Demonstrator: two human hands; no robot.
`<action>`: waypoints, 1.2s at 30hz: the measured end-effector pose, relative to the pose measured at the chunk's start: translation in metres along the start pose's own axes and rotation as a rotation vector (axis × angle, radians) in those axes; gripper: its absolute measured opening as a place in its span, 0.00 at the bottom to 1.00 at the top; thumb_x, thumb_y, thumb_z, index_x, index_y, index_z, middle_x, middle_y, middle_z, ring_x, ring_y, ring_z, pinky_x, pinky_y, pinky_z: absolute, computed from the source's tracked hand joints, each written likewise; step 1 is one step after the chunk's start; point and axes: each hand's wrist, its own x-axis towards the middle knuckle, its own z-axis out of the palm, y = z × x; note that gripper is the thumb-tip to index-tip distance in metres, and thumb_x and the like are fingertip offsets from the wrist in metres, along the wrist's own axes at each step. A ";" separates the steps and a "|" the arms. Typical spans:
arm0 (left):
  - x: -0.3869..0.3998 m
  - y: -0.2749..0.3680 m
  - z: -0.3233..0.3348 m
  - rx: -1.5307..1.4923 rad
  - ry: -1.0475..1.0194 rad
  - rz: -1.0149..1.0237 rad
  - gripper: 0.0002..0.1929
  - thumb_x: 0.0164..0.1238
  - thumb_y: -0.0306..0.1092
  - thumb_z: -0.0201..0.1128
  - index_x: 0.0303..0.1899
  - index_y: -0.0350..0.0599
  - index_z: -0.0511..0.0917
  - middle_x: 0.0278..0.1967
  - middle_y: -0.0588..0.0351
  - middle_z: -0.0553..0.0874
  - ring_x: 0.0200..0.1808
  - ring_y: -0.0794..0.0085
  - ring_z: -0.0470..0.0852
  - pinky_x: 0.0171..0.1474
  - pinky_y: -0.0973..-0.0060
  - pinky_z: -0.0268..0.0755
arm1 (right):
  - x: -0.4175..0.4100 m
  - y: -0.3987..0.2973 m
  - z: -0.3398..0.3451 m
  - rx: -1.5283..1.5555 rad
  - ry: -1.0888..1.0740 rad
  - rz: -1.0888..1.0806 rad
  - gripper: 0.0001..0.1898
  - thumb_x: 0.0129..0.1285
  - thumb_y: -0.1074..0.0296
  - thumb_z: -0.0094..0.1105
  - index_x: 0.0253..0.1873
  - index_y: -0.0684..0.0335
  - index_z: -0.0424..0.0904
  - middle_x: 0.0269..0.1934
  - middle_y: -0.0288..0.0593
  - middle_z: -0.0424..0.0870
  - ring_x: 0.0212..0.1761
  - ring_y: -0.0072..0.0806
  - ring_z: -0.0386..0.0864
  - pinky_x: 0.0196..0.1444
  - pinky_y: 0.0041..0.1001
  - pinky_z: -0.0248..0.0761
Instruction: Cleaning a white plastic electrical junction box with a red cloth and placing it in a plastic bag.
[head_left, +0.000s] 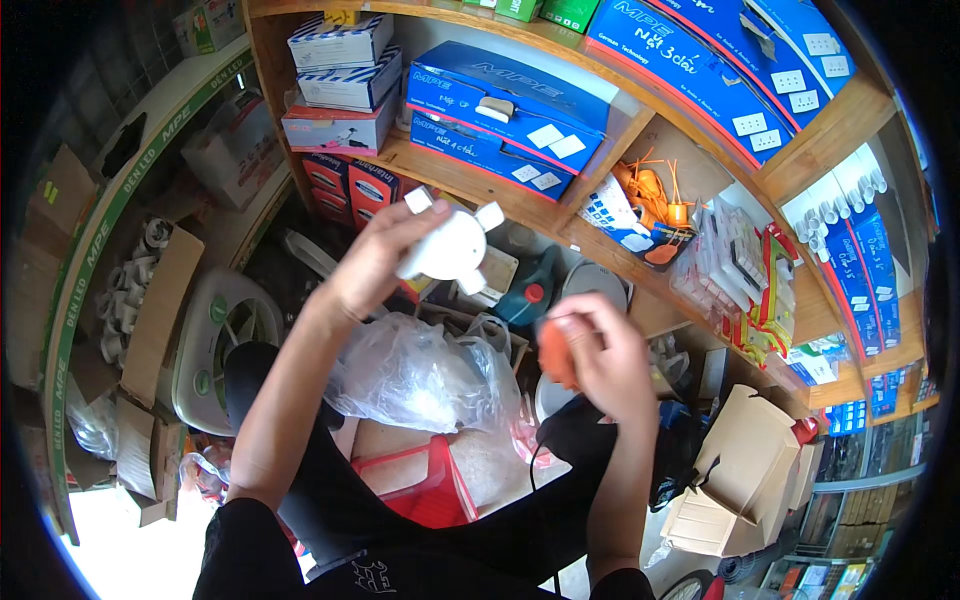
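Note:
My left hand (379, 259) holds a round white plastic junction box (448, 244) with several short stub outlets around its rim. Its flat face is turned up towards me, in front of the lower shelf. To the right, my right hand (604, 349) grips an orange object (559, 354), partly covered by the fingers and slightly blurred; I cannot tell its kind. The two hands are apart. Below and between them lies a clear plastic bag (420, 375), bunched up, with its contents hard to make out. Under the bag a red plastic basket or crate (442, 487) shows near my legs.
Wooden shelves (480, 184) hold blue cardboard boxes (510, 90), orange parts and white tubes. A green jug (531, 289) with a red cap stands behind the bag. An open cardboard box (739, 480) lies at the right. A box fan (225, 345) and a carton of white fittings (161, 315) are left.

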 end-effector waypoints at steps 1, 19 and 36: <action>0.002 -0.008 0.012 0.004 0.060 0.023 0.21 0.78 0.48 0.61 0.53 0.36 0.83 0.44 0.56 0.89 0.45 0.76 0.87 0.50 0.76 0.77 | 0.000 -0.008 0.010 0.035 -0.015 -0.053 0.04 0.74 0.71 0.61 0.48 0.64 0.80 0.39 0.45 0.85 0.40 0.26 0.85 0.45 0.27 0.76; -0.019 -0.047 0.070 -0.449 -0.203 -0.381 0.25 0.80 0.57 0.53 0.63 0.47 0.72 0.52 0.54 0.86 0.50 0.63 0.89 0.38 0.64 0.90 | 0.023 0.032 0.029 0.189 0.370 0.018 0.07 0.78 0.69 0.57 0.52 0.65 0.78 0.41 0.36 0.81 0.43 0.20 0.78 0.48 0.23 0.73; -0.028 -0.034 0.075 -0.626 -0.174 -0.271 0.30 0.82 0.59 0.51 0.68 0.43 0.69 0.61 0.57 0.80 0.67 0.70 0.73 0.70 0.65 0.64 | 0.014 0.033 0.037 -0.213 0.266 -0.318 0.22 0.71 0.70 0.64 0.67 0.63 0.70 0.56 0.54 0.80 0.56 0.51 0.82 0.54 0.39 0.77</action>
